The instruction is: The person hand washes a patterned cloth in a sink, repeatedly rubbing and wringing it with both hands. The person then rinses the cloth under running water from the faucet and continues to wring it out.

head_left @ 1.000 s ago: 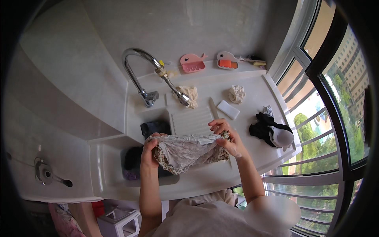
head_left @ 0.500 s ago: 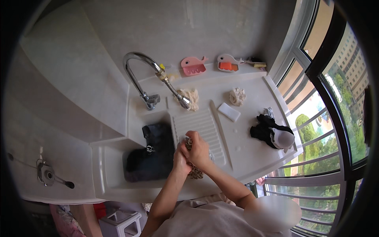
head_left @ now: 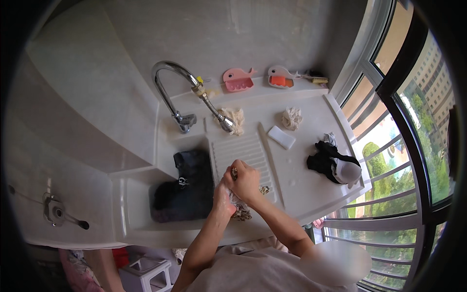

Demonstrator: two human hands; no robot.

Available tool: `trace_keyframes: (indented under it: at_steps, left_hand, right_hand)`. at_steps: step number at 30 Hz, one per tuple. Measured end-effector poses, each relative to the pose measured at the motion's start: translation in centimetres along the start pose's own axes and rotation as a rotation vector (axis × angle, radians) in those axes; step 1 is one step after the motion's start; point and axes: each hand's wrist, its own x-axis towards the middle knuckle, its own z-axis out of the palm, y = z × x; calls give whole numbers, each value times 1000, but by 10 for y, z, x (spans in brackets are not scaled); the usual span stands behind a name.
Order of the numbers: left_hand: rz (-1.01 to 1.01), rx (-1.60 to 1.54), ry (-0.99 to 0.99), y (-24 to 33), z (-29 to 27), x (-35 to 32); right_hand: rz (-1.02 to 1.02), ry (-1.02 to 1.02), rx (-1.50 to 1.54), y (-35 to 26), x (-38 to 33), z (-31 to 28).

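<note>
Over the lower end of the ribbed washboard (head_left: 231, 152), my two hands come together around a leopard-print cloth (head_left: 242, 214). My right hand (head_left: 247, 182) is closed on top, a bit of the cloth poking out by its thumb. Wet and partly covered by the right, my left hand (head_left: 222, 198) grips the same cloth from the left side. Folds of the cloth hang below the hands, and a patterned bit shows right of my right wrist. Just left of them, dark garments (head_left: 198, 170) lie in the sink basin (head_left: 131, 214).
A chrome faucet (head_left: 170, 68) arches over the sink beside a beige cloth (head_left: 237, 120). To the right are a white bar (head_left: 281, 137), a crumpled pale cloth (head_left: 292, 118) and a black-and-white bra (head_left: 346, 170). Pink (head_left: 238, 83) and white (head_left: 287, 85) whale-shaped soap dishes and a brush (head_left: 318, 80) line the back ledge.
My right hand has turned slightly over the cloth, and my left hand has opened up its angle beneath it. More of the cloth now shows between and to the right of the hands.
</note>
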Motion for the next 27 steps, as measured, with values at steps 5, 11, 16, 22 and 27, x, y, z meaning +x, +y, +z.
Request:
trace_keyframes:
  at_steps: [5,11,16,22,27]
  left_hand:
    - [-84,-139,-555,10,-67,50]
    - [-32,19,43,-4,-4,1]
    - [-167,-200,-1040,24,-70,69]
    - [0,121,121,16,-31,-1]
    - [274,387,-187,62,-2,-8]
  right_hand:
    - [-279,-177,162,-47,-52,-12]
    - [60,-8,25,2,3,0]
    - [-331,-217,67,-65,-56,-9]
    - [96,-6,48,9,14,2]
    - [20,-316,640,7,20,-47]
